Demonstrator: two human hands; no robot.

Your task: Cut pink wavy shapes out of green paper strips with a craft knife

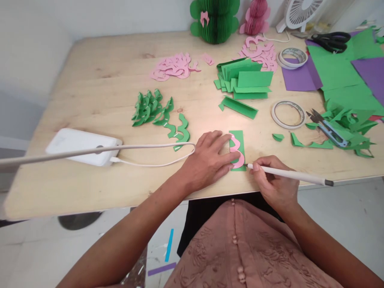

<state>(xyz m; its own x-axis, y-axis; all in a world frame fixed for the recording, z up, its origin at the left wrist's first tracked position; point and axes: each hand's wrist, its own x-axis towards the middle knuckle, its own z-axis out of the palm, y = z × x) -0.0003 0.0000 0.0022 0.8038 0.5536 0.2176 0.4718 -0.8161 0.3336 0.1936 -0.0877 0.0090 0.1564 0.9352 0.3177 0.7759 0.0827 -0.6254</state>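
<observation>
My left hand (211,156) lies flat near the table's front edge, fingers spread, its fingertips on a pink scalloped paper cutout (239,160). Beneath that cutout is a green paper rectangle (241,138), partly covered by it and by my fingers. My right hand (274,180) grips a white pencil (288,173) with a dark end. The pencil's tip is at the right edge of the green paper, beside the lower curve of the cutout. Left of my left hand lie green wavy paper pieces (183,130) with small white marks.
Folded green papers (252,78), pink cutouts (172,68) and tape rolls (288,115) lie beyond my hands. Blue-handled snips (333,132) rest among green scraps at right, black scissors (331,40) farther back. A white power bank (85,146) with a cable is at left.
</observation>
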